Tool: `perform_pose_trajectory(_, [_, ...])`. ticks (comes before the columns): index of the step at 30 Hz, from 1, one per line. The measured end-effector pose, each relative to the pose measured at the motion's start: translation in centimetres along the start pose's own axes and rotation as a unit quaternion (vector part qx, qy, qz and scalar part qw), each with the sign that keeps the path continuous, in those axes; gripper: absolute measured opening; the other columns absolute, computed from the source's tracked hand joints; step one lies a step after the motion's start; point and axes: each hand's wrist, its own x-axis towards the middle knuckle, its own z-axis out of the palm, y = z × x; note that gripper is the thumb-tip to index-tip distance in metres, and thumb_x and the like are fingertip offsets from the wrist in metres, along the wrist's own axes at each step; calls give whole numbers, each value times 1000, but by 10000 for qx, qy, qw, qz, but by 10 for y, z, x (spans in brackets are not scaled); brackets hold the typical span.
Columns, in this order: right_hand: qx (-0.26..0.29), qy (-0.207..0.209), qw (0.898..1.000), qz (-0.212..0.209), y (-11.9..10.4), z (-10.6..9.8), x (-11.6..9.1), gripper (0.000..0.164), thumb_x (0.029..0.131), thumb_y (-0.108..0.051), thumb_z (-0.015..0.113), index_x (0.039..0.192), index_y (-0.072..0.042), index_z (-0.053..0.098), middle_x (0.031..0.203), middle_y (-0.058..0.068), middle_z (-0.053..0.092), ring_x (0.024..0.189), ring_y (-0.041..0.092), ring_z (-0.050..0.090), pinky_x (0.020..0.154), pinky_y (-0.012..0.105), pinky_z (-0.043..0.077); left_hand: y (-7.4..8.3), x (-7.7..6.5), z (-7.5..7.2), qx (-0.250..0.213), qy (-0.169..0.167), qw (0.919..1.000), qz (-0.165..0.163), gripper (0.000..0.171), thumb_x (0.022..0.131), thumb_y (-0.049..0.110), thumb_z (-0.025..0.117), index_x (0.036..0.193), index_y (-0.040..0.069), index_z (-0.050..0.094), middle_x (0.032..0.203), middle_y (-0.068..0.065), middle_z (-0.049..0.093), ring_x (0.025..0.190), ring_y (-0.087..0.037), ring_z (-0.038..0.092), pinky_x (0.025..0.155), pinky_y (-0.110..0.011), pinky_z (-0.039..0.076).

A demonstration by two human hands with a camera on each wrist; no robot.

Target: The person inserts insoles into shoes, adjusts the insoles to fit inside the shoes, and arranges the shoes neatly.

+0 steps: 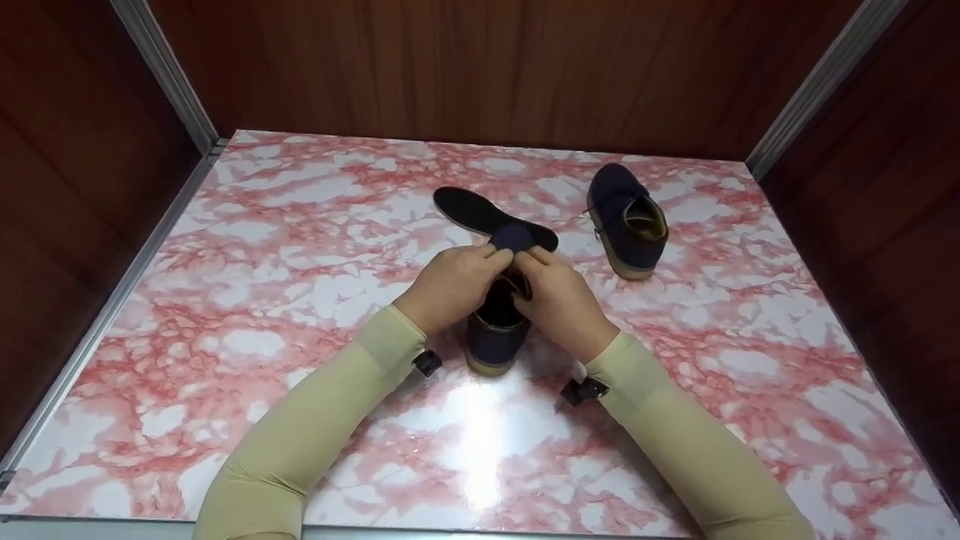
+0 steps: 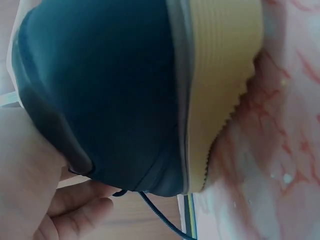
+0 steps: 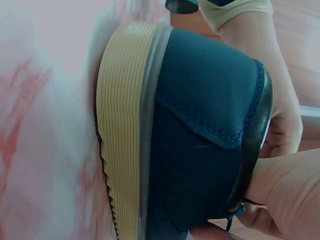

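Note:
A navy shoe [image 1: 496, 341] with a tan ridged sole stands on the marbled table, its heel toward me. My left hand [image 1: 459, 286] grips the left side of its opening, close to the tongue; in the left wrist view, its fingers [image 2: 82, 202] curl beside a dark lace [image 2: 162, 216]. My right hand [image 1: 562, 304] pinches the right edge of the opening, thumb inside the dark collar [image 3: 257, 135]. Both hands' fingertips meet near the laces and hide much of the shoe's front. Just beyond the shoe's toe lies a black insole [image 1: 471, 210], partly covered by it.
Another navy shoe [image 1: 616, 201] stands at the back right, toe pointing away, its opening showing a yellowish lining. Dark wood-grain panels [image 1: 480, 71] wall the table at the back and both sides, with metal posts [image 1: 169, 75] at the corners.

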Motion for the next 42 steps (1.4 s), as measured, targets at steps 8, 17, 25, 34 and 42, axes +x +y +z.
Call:
perform_pose_trajectory(8, [501,154,9984,-209,9,4,-3,17,105,-5,71,120,-11,77,114,10,75,112,31,76,95,44,65,3,-7,1,-225,-160,9994,-185,15,113,21,60,112,7,63,102,-11,76,87,-33,78,74,-48,64])
perform_pose_trajectory(17, [386,614,9965,-410,19,10,-4,16,104,-3,72,115,-13,76,105,10,70,100,30,78,90,42,67,3,-6,-3,-429,-333,9980,-312,16,109,22,69,111,7,65,101,-10,74,87,-31,77,77,-48,63])
perform_pose_trajectory(25, [416,705,9955,-479,23,8,-2,8,104,-11,75,112,-8,73,106,10,70,94,26,78,83,37,66,-6,-5,-15,-894,-602,9942,47,21,110,22,67,128,12,64,118,-7,68,90,-25,72,83,-43,63])
perform_pose_trajectory(34, [438,280,9974,-491,24,-3,1,13,101,-10,78,113,-10,73,108,8,70,95,24,77,84,39,66,-16,-8,-27,-1362,-704,9824,1066,38,109,-1,62,139,21,67,149,-10,58,133,-27,58,113,-41,54])
perform_pose_trajectory(42, [630,-59,9973,-385,28,-10,2,15,103,-22,79,115,-13,75,114,6,74,100,23,77,89,45,66,-19,-7,-29,-1380,-1336,9769,940,28,99,5,80,120,23,75,165,-8,50,154,-29,45,123,-44,48])
